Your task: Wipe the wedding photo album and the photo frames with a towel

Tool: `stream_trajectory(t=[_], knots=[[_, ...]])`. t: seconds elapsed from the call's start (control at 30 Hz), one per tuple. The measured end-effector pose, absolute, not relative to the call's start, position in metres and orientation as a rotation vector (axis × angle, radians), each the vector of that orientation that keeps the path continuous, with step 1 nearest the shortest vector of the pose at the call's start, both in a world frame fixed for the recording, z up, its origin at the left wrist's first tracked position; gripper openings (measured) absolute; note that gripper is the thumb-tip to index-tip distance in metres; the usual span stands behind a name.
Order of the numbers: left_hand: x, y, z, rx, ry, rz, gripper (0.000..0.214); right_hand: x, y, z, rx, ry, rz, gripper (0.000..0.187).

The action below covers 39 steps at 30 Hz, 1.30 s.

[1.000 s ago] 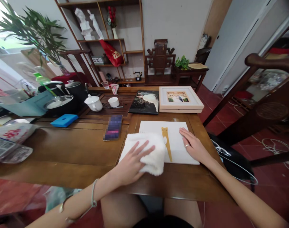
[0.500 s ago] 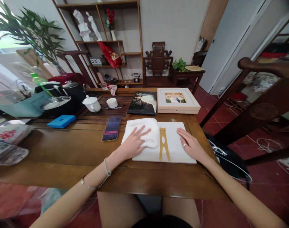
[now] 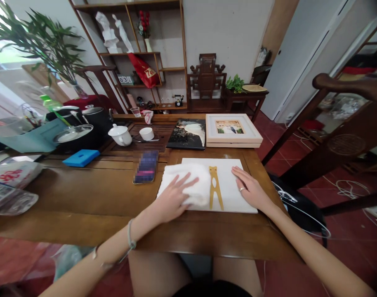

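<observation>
My left hand point(image 3: 173, 199) lies flat with fingers spread on a folded white towel point(image 3: 194, 175). The towel covers the left part of a white board point(image 3: 228, 198) on the table. My right hand point(image 3: 249, 187), wearing a ring, rests its outstretched fingers on the board's right side. Between the two hands, a flat gold piece point(image 3: 213, 181) lies upright on the board, with two splayed legs, an oval hole and a small animal-like head at its top. The towel's right edge is close beside it.
Behind the board are a dark picture panel point(image 3: 185, 138) and a light-framed photo point(image 3: 234, 142). To the left sit a phone point(image 3: 146, 167), a white teapot point(image 3: 120, 136), a white cup point(image 3: 147, 133) and a blue box point(image 3: 81, 158). A wooden chair point(image 3: 340, 144) stands at the right.
My left hand and the towel have slid down toward me, uncovering the board's upper left edge. My right hand stays in place on the board.
</observation>
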State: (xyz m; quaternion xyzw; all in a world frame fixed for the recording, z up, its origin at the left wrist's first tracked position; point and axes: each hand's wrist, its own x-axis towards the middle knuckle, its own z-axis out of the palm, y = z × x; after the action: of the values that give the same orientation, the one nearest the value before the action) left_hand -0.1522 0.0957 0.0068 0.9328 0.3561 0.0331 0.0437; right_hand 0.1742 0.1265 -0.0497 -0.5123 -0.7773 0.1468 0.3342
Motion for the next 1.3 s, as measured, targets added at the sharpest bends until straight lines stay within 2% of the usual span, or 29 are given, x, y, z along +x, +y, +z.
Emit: stream_trajectory(t=[0.13, 0.23, 0.53, 0.63, 0.73, 1.07, 1.17, 1.3], knots=[[-0.138, 0.152, 0.01, 2.842, 1.226, 0.062, 0.028, 0.174, 0.127, -0.048, -1.34, -2.026, 0.402, 0.044], [-0.13, 0.162, 0.012, 2.847, 1.269, 0.062, 0.028, 0.174, 0.126, -0.047, -1.343, -2.014, 0.419, 0.044], [-0.139, 0.047, 0.008, 2.912, 1.015, 0.149, 0.021, 0.173, 0.126, -0.051, -1.312, -1.974, 0.42, 0.042], [-0.144, 0.029, 0.008, 2.908, 0.985, 0.172, 0.017, 0.173, 0.126, -0.051, -1.313, -1.973, 0.427, 0.042], [-0.144, 0.045, 0.009, 2.869, 1.037, 0.15, 0.022, 0.173, 0.126, -0.051, -1.328, -1.97, 0.424, 0.042], [-0.101, 0.172, 0.008, 2.827, 1.319, 0.11, 0.032, 0.175, 0.127, -0.05, -1.313, -1.975, 0.42, 0.042], [-0.097, 0.174, 0.007, 2.827, 1.303, 0.123, 0.033, 0.175, 0.127, -0.05, -1.319, -1.982, 0.416, 0.042], [-0.104, 0.135, 0.005, 2.839, 1.174, 0.131, 0.029, 0.174, 0.127, -0.05, -1.307, -1.979, 0.409, 0.042]])
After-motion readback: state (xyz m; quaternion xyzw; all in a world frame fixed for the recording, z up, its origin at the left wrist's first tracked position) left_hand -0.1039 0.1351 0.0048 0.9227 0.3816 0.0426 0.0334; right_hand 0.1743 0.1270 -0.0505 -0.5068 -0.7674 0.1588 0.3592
